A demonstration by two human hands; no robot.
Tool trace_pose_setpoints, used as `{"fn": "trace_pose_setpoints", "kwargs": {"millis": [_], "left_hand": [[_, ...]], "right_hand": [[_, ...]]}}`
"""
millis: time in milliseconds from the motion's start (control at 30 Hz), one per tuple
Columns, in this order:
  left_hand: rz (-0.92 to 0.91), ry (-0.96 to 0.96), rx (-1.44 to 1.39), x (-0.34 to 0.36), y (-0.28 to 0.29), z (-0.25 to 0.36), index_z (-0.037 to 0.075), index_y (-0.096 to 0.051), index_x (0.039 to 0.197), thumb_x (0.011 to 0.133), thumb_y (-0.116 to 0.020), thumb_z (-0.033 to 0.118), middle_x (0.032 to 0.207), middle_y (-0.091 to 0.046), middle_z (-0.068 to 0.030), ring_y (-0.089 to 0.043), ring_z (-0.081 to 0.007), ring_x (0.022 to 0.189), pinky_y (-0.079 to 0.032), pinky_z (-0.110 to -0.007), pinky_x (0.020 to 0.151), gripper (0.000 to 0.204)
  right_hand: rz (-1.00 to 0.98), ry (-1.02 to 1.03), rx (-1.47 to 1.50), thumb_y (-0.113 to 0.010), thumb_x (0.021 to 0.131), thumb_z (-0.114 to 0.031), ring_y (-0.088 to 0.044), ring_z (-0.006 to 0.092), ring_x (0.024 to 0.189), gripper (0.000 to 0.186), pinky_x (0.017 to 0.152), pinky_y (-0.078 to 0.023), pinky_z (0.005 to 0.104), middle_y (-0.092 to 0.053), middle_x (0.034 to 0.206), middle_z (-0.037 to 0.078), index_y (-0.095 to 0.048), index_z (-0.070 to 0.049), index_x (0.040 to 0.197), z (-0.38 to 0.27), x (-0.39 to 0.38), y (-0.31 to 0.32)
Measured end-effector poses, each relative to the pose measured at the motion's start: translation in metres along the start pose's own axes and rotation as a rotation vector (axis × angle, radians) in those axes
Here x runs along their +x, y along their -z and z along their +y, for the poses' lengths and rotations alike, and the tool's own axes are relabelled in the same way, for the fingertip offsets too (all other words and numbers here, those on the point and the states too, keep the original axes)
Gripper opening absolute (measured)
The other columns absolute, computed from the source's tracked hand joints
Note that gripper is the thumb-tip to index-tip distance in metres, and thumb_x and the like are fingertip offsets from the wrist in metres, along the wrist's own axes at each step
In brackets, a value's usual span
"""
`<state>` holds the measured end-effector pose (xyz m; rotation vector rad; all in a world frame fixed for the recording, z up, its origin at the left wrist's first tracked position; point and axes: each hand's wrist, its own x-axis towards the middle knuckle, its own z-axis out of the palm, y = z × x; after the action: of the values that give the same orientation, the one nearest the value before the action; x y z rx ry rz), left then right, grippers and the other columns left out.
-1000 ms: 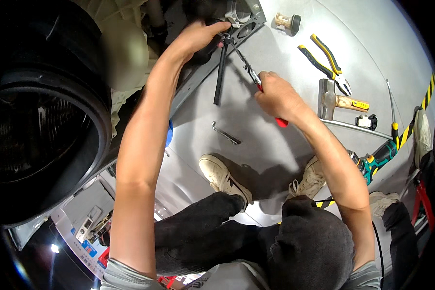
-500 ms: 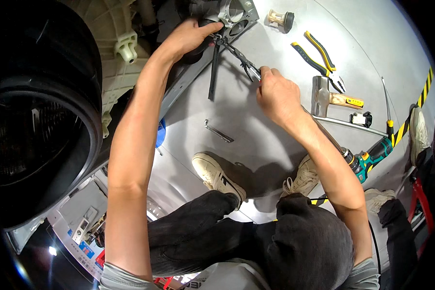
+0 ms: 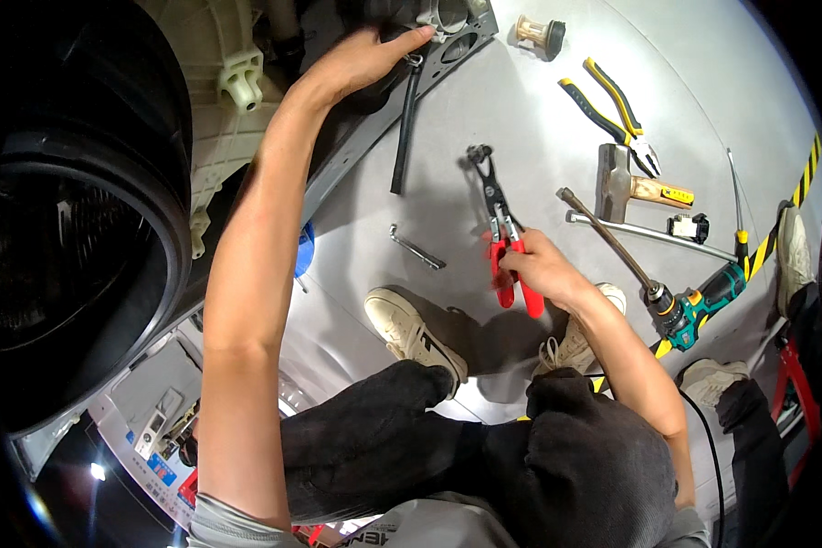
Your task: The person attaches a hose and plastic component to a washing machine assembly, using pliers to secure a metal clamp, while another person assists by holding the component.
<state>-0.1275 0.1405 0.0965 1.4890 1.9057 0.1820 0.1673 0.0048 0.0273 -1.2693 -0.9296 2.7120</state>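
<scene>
My right hand (image 3: 546,267) is closed around the red handles of hose clamp pliers (image 3: 493,194). Their dark jaws point up and away, above the grey floor. At the upper left, my left hand (image 3: 361,62) rests at the metal frame of a machine (image 3: 466,46). Its thumb stretches toward a pale round fitting (image 3: 446,16), while the other fingers are out of sight behind dark parts. Just under the thumb, a small metal ring (image 3: 415,60) sits at the top of a thin black strip or tube (image 3: 405,137) hanging down.
A large black drum seal (image 3: 169,228) fills the left. On the floor lie an offset wrench (image 3: 416,248), combination pliers (image 3: 644,157), a hammer (image 3: 616,187), a cordless drill (image 3: 703,301), a screwdriver (image 3: 740,236) and a filter plug (image 3: 539,36). Another person's shoe (image 3: 793,247) is at right.
My right hand has drawn the hose clamp pliers away from the frame, down and toward me. My left hand stays at the frame, its thumb now stretched further out.
</scene>
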Motion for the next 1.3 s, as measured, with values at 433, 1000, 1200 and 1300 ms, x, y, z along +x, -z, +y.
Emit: {"fn": "trace_pose_setpoints", "kwargs": {"millis": [433,1000,1200,1300], "left_hand": [[0.187,-0.166,-0.308,-0.021,-0.004,-0.040,-0.002,-0.049,0.137,0.090,-0.071,0.028,0.118,-0.064,-0.0150,-0.058,-0.0198,0.103,-0.044,-0.031,0.096,0.060],[0.085,-0.177,-0.521,-0.051,-0.001,-0.048,0.002,-0.049,0.131,0.084,-0.078,0.016,0.114,-0.057,-0.0052,-0.053,-0.0136,0.108,-0.043,-0.028,0.096,0.056],[0.053,-0.348,-0.066,-0.081,-0.007,-0.032,0.006,-0.053,0.124,0.078,-0.081,0.015,0.111,-0.060,-0.0065,-0.057,-0.0208,0.105,-0.043,-0.033,0.098,0.055],[0.083,-0.363,0.042,-0.091,-0.014,-0.028,0.007,-0.054,0.124,0.077,-0.081,0.016,0.112,-0.063,-0.0071,-0.060,-0.0243,0.107,-0.037,-0.040,0.108,0.055]], "right_hand": [[0.256,0.626,-0.337,-0.069,0.091,-0.023,-0.053,0.0071,0.065,0.024,0.058,-0.044,0.0258,-0.055,0.074,-0.002,-0.055,-0.006,0.102,-0.124,0.046,0.018],[0.374,0.766,-0.149,-0.070,0.089,-0.048,-0.060,0.0104,0.078,0.049,0.071,-0.049,0.0271,-0.066,0.089,0.005,-0.065,0.000,0.100,-0.164,0.076,0.028],[0.253,0.664,-0.120,-0.075,0.086,-0.040,-0.054,0.0065,0.068,0.039,0.055,-0.045,0.0240,-0.061,0.080,0.001,-0.064,-0.004,0.097,-0.140,0.081,0.029],[0.138,0.615,-0.014,-0.080,0.084,-0.025,-0.057,0.0087,0.073,0.031,0.060,-0.053,0.0252,-0.060,0.082,-0.002,-0.063,-0.005,0.100,-0.120,0.081,0.029]]}}
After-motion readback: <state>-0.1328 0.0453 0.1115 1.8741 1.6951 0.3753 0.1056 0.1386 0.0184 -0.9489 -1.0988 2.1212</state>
